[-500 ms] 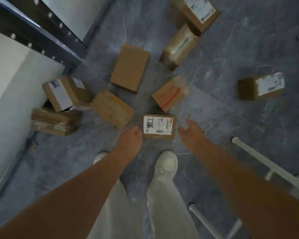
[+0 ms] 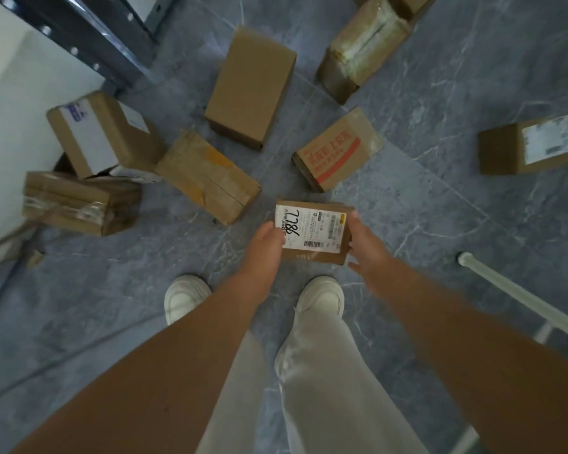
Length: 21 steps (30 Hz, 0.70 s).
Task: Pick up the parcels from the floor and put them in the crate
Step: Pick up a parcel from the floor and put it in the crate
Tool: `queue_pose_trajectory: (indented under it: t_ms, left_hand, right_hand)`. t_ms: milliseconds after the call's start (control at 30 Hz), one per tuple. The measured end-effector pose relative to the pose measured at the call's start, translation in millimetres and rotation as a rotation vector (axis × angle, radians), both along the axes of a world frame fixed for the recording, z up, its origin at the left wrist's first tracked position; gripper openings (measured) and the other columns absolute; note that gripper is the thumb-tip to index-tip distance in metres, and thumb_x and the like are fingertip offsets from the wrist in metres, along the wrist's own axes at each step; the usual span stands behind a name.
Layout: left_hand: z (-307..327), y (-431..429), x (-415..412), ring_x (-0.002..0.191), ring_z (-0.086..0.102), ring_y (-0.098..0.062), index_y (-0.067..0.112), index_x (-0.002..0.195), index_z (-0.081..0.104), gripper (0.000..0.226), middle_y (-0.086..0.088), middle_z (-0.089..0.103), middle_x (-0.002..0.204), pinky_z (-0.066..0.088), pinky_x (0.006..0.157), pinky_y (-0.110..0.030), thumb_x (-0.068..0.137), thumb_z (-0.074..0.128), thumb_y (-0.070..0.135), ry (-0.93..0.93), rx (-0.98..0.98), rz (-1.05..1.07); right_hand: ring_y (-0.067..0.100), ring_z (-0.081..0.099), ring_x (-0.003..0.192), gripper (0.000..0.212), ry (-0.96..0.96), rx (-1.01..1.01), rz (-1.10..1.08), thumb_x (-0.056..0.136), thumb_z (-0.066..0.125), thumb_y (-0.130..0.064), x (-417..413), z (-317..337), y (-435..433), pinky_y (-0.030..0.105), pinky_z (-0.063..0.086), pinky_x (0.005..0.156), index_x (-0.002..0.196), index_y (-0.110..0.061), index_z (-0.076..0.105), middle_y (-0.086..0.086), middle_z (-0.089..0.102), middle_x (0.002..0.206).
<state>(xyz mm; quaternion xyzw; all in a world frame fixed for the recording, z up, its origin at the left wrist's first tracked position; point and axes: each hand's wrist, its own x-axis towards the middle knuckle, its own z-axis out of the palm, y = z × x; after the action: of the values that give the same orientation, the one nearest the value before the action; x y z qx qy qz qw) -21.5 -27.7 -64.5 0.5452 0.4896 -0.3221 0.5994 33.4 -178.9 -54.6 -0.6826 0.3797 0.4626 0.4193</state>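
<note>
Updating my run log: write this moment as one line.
step: pickup; left hand: grips labelled parcel; right hand: grips its right side

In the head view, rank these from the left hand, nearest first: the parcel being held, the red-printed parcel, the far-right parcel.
1. The held parcel: gripped by the left hand.
2. The red-printed parcel: ahead, rightward.
3. The far-right parcel: at right edge.
</note>
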Motion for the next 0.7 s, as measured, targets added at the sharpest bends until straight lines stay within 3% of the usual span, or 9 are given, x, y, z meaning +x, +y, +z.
queue_pose_trajectory:
  t_ms: [100, 267, 367, 500, 600, 700]
  left_hand:
    - [59.6, 13.5, 7.2, 0.087, 0.064, -0.007, 0.020, 0.107, 0.065, 0.029, 0.006, 0.069, 0.094, 0.048, 0.067, -0.022, 0.094, 0.041, 0.009, -0.032, 0.021, 0.014]
    - [157.2, 39.3, 62.0, 0.091, 0.070, -0.025, 0.008, 0.110, 0.067, 0.037, -0.014, 0.073, 0.107, 0.057, 0.081, -0.043, 0.081, 0.046, -0.001, -0.161, 0.037, 0.053]
    - [260.5, 51.3, 109.4, 0.097, 0.069, -0.026, 0.012, 0.113, 0.064, 0.042, -0.011, 0.072, 0.107, 0.055, 0.090, -0.043, 0.081, 0.045, -0.005, -0.278, 0.060, 0.140]
    - [407.3, 59.2, 143.7, 0.098, 0.069, -0.027, 0.013, 0.111, 0.067, 0.042, -0.010, 0.073, 0.108, 0.055, 0.090, -0.046, 0.084, 0.042, -0.007, -0.421, 0.132, 0.206]
    - [510.5, 65.1, 149.3, 0.098, 0.070, -0.029, 0.020, 0.097, 0.073, 0.044, -0.008, 0.075, 0.099, 0.054, 0.092, -0.053, 0.076, 0.042, -0.003, -0.536, 0.133, 0.233]
    - [612.6, 71.4, 140.6, 0.096, 0.072, -0.025, 0.018, 0.100, 0.073, 0.047, -0.010, 0.076, 0.101, 0.058, 0.087, -0.046, 0.080, 0.039, -0.006, -0.675, 0.135, 0.258]
  right_hand:
    - [0.022, 0.056, 0.110, 0.042, -0.001, -0.045, 0.031, 0.104, 0.027, -0.051, 12.9, 61.6, 7.3, 0.039, 0.042, 0.102, 0.107, -0.020, 0.056, 0.004, 0.060, 0.112]
    - [0.025, 0.059, 0.107, 0.046, -0.145, -0.060, 0.117, 0.104, 0.030, -0.050, 81.2, 188.8, 29.3, 0.041, 0.047, 0.097, 0.112, -0.017, 0.060, 0.008, 0.062, 0.114]
    - [0.026, 0.061, 0.106, 0.048, -0.309, -0.026, 0.148, 0.105, 0.030, -0.048, 132.0, 282.2, 46.0, 0.040, 0.050, 0.094, 0.122, -0.013, 0.058, 0.010, 0.064, 0.115]
    - [0.034, 0.063, 0.110, 0.053, -0.508, 0.019, 0.195, 0.105, 0.028, -0.048, 177.6, 432.5, 59.9, 0.048, 0.051, 0.098, 0.123, -0.010, 0.061, 0.018, 0.065, 0.121]
    - [0.028, 0.067, 0.086, 0.051, -0.580, 0.067, 0.220, 0.104, 0.027, -0.050, 188.5, 547.1, 61.6, 0.037, 0.057, 0.070, 0.105, -0.014, 0.062, 0.016, 0.069, 0.100]
    - [0.021, 0.066, 0.064, 0.043, -0.665, 0.155, 0.228, 0.105, 0.032, -0.045, 180.2, 648.5, 56.0, 0.028, 0.052, 0.049, 0.105, -0.013, 0.062, 0.011, 0.066, 0.080]
